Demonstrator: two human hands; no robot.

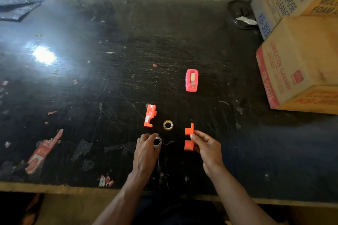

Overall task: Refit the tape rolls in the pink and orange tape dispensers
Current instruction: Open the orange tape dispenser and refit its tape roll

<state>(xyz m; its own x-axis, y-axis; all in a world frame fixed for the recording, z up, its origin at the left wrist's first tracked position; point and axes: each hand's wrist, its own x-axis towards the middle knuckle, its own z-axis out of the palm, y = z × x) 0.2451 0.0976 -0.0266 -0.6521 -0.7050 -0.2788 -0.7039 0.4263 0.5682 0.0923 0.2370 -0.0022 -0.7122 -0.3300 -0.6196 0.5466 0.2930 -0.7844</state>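
Observation:
The pink tape dispenser [191, 80] stands upright on the black table with a tape roll seated in it. One orange dispenser half [150, 115] lies flat on the table, left of a loose tape roll [168, 125]. My right hand [205, 149] grips the other orange dispenser half [189, 137], held on edge just above the table. My left hand [146, 149] holds a small clear tape roll [157, 141] at its fingertips, with a thin strand of tape trailing to the right.
The worn black table [109, 82] carries torn red sticker scraps at the left front. Stacked cardboard cleaner boxes [300, 64] fill the right side. A dark round object with crumpled foil [241, 14] sits at the back right by the wall.

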